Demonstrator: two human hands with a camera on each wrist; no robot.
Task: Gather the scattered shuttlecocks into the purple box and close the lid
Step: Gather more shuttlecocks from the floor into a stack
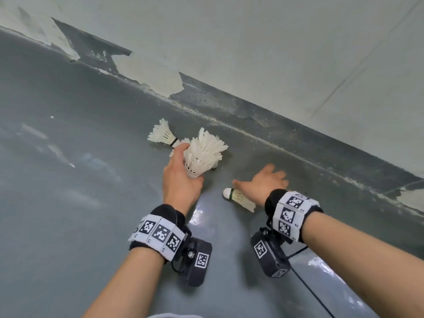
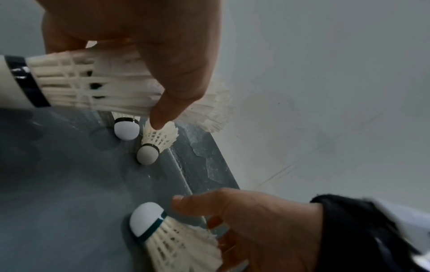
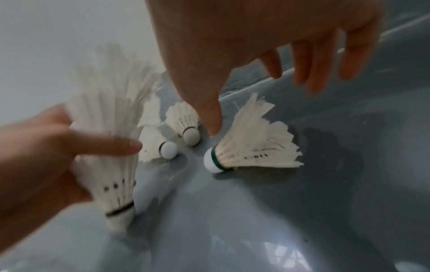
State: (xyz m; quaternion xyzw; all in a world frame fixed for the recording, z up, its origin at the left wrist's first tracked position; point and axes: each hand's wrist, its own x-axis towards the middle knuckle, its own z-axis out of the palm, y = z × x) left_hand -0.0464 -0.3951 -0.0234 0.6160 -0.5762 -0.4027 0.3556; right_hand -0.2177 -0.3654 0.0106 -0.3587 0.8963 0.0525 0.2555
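Observation:
My left hand [image 1: 181, 177] grips a nested bunch of white feather shuttlecocks [image 1: 204, 152] by the cork end, feathers pointing up and away. In the left wrist view the thumb [image 2: 177, 73] curls over the held feathers [image 2: 93, 82]. A green-banded shuttlecock [image 1: 238, 197] lies on the grey floor, cork to the left. My right hand [image 1: 266, 182] hovers over it with spread fingers and holds nothing; its thumb tip [image 3: 214, 127] reaches down beside the feathers [image 3: 251, 147]. Two more shuttlecocks [image 3: 167, 149] [image 3: 188, 127] lie between the hands. The purple box is out of view.
Another shuttlecock [image 1: 161, 135] lies just beyond my left hand. A pale wall [image 1: 298, 53] with peeling paint and a dark skirting strip [image 1: 252, 115] runs diagonally close behind the shuttlecocks. Grey floor [image 1: 68, 180] stretches to the left and toward me.

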